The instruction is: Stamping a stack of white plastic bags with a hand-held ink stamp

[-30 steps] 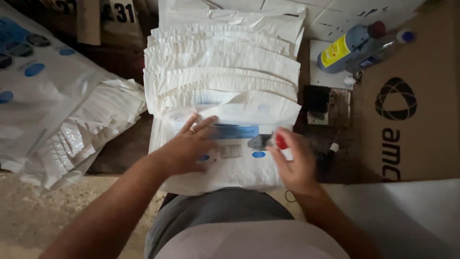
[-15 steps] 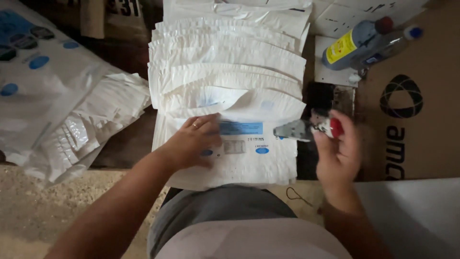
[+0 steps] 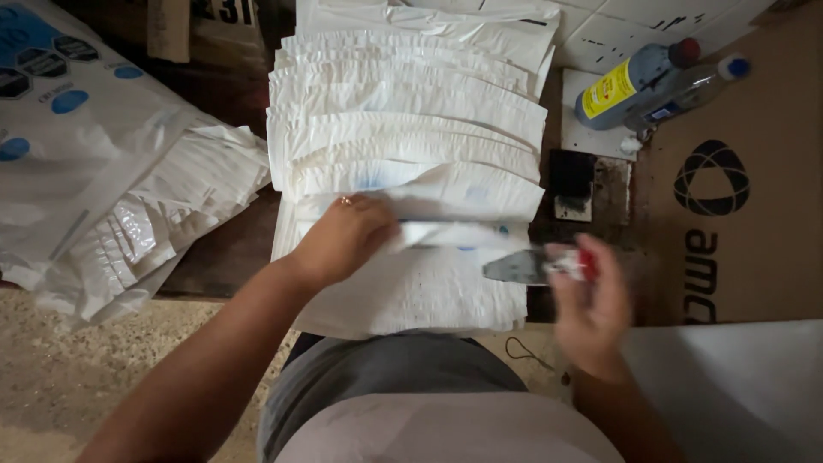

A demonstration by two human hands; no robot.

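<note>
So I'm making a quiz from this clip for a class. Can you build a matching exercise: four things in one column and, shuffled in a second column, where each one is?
Things:
1. bags
2. bottles
3. tool
4. box

Places:
A. in the right hand
B. flat along the right edge
C. overlapping in a row down the middle, under the left hand
D. lying at top right

Pairs: 1-C, 2-D, 3-A, 4-B
</note>
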